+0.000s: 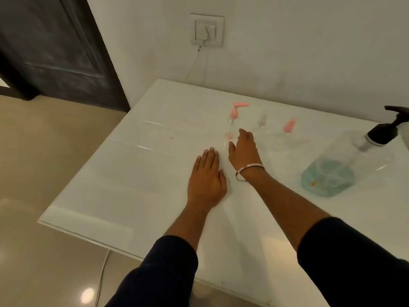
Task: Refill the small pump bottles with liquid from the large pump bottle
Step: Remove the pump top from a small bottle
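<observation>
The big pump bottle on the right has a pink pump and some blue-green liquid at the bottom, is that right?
Not quite. The head view shows the large pump bottle has a black pump; the pink pumps are on the small bottles. The rest holds: it stands on the right with blue-green liquid at the bottom.

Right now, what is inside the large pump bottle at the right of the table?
The large pump bottle holds a shallow layer of pale blue-green liquid at its base; above that it looks empty. A small orange speck shows near the bottom. The dip tube cannot be made out through the blur.
</observation>
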